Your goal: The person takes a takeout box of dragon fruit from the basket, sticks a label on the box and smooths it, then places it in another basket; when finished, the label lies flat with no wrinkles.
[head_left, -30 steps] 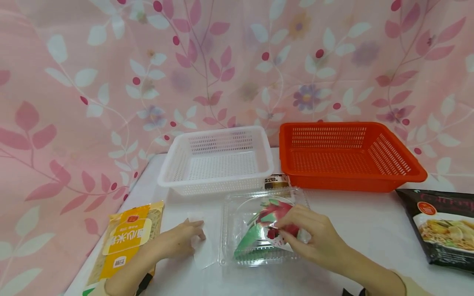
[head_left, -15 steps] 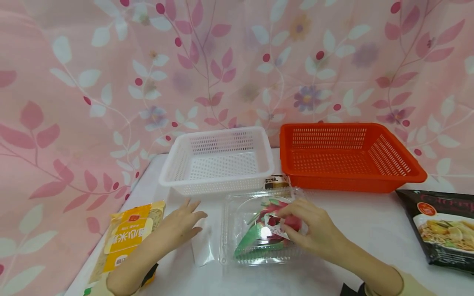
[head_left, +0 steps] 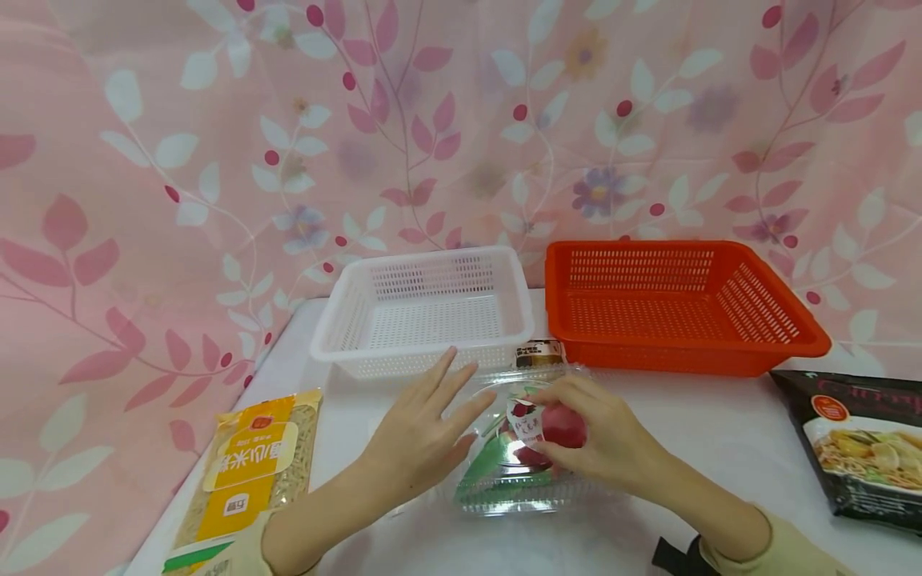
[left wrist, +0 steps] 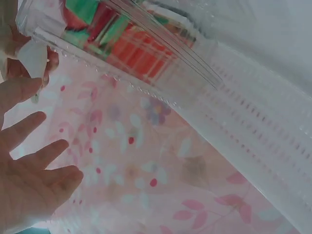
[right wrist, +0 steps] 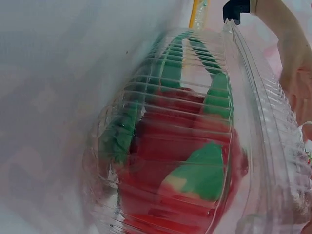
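Two hands on clear clamshell box [head_left: 519, 472], mid-tabletop [head_left: 684, 416]: right hand [head_left: 598, 436] pinches red item inside, left hand [head_left: 425, 432] flat, fingers straight. Box likely light, flimsy, slippery; grip rims.

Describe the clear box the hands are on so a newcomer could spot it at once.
Start at the white table, where a white basket and an orange basket stand side by side at the back. The clear box lies just in front of the gap between them, with both hands on it. It alone is see-through, showing red and green inside.
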The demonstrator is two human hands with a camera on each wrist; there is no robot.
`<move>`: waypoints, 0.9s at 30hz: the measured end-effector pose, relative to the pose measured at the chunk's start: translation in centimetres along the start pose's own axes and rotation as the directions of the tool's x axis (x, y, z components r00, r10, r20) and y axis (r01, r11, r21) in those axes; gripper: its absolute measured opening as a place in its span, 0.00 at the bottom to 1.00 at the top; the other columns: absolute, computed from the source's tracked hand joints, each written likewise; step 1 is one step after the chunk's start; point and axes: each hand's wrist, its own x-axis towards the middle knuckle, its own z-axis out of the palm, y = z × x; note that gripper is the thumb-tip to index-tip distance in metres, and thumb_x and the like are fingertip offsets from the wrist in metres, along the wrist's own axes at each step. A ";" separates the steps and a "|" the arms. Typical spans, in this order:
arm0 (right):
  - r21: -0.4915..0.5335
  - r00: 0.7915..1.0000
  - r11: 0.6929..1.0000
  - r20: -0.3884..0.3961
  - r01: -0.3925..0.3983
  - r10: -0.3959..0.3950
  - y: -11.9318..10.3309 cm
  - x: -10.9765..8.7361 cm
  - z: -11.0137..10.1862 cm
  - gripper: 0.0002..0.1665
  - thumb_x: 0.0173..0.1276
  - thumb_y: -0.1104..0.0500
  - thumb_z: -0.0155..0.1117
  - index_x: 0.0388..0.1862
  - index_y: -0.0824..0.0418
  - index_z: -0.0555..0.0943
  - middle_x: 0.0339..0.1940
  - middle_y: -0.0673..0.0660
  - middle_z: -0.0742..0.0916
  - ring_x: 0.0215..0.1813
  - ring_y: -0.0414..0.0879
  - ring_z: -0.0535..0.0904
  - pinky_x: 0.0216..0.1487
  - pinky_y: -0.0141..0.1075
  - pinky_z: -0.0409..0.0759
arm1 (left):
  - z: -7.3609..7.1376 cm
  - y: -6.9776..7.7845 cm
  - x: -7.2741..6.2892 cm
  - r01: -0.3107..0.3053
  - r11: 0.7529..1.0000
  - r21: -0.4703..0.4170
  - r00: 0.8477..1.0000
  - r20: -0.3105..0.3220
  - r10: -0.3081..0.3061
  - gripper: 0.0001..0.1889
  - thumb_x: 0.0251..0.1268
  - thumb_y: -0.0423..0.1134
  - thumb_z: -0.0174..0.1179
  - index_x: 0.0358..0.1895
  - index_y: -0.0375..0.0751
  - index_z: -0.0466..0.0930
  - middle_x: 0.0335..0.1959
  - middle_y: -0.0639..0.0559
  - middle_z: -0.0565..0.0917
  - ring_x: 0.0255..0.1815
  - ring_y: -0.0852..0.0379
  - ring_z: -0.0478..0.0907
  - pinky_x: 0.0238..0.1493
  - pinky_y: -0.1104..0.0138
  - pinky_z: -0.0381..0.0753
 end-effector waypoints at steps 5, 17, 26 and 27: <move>-0.002 1.000 1.000 0.021 -0.011 0.011 0.3 0.3 0.1 0.31 0.41 0.60 0.78 0.47 0.52 0.77 0.42 0.42 0.80 0.40 0.38 0.76 0.39 0.35 0.80 | 1.2 1.3 1.5 -0.083 0.996 -0.015 0.985 -0.153 0.080 0.29 0.39 0.42 0.74 0.51 0.50 0.78 0.60 0.41 0.71 0.67 0.41 0.58 0.47 0.57 0.77; -0.063 0.994 0.993 0.049 -0.097 0.100 0.7 0.6 0.0 0.29 0.42 0.59 0.78 0.45 0.50 0.78 0.39 0.41 0.81 0.40 0.39 0.78 0.43 0.37 0.80 | 2.8 2.2 2.6 -0.153 0.988 0.030 0.946 -0.286 0.155 0.02 0.53 0.39 0.63 0.29 0.53 0.81 0.58 0.43 0.74 0.63 0.40 0.63 0.49 0.59 0.73; -0.054 0.998 0.996 0.016 -0.064 0.065 1.5 1.3 0.5 0.16 0.52 0.64 0.70 0.41 0.55 0.80 0.39 0.46 0.83 0.42 0.40 0.77 0.42 0.39 0.80 | 3.2 2.5 2.2 -0.093 0.993 -0.073 0.971 -0.228 0.074 0.06 0.43 0.39 0.69 0.24 0.53 0.80 0.58 0.45 0.74 0.66 0.42 0.59 0.51 0.59 0.71; -0.057 0.998 0.996 0.020 -0.065 0.066 1.6 1.4 0.6 0.15 0.53 0.64 0.70 0.41 0.55 0.80 0.39 0.46 0.83 0.42 0.40 0.77 0.42 0.39 0.80 | 3.3 2.5 2.1 -0.087 0.992 -0.087 0.973 -0.223 0.066 0.06 0.43 0.39 0.69 0.24 0.53 0.80 0.58 0.45 0.74 0.66 0.42 0.58 0.51 0.58 0.70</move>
